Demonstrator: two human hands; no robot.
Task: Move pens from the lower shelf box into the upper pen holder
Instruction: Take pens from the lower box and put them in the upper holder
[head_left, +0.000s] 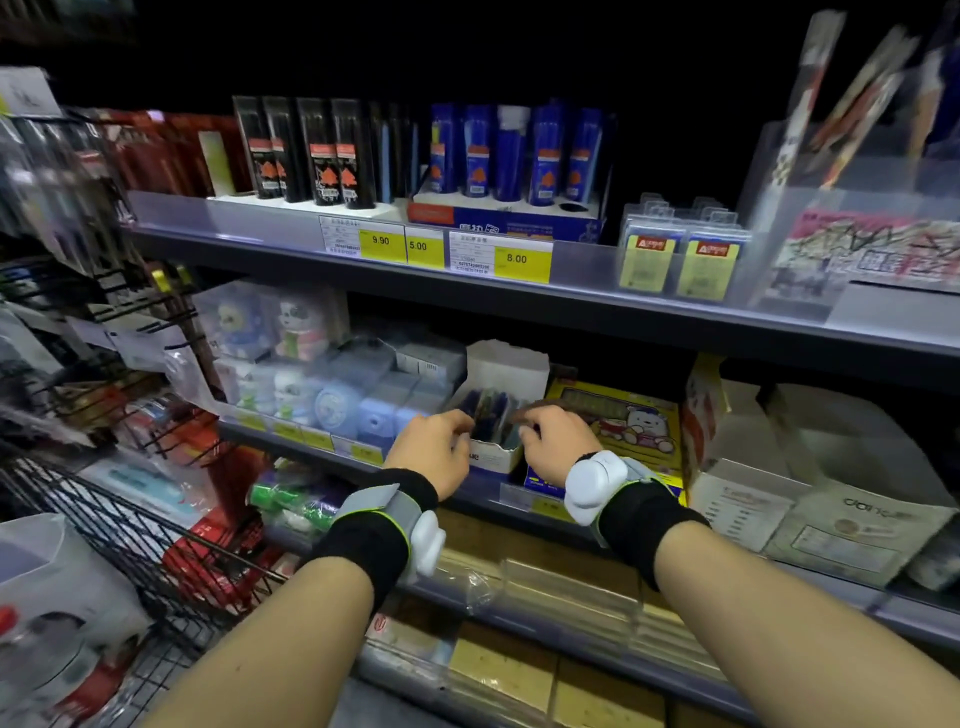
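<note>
Shop shelving fills the view, dim above and crowded below, and the small white box (491, 415) on the lower shelf serves as the landmark. It holds dark blue pens (488, 408), lying with their long axes running from the box's front lip back and up toward its raised rear flap; they overlap and blur, so their number cannot be counted. The left hand (434, 447) sits just left of the box, fingers curled over its front left corner, touching the rim. The right hand (553, 436) sits just right of the box, fingers bent inward toward the pens. Whether either hand already pinches a pen cannot be told; the fingertips are hidden by the knuckles and by motion blur. Both hands are about equally near, one at each side, two hands to one box. Up and to the right of the box, on the upper shelf, stands a clear pen holder (831, 208), with several long packaged items leaning in it, perhaps three, blurred. A likely lift would go up and right from the box, favouring the right hand
</note>
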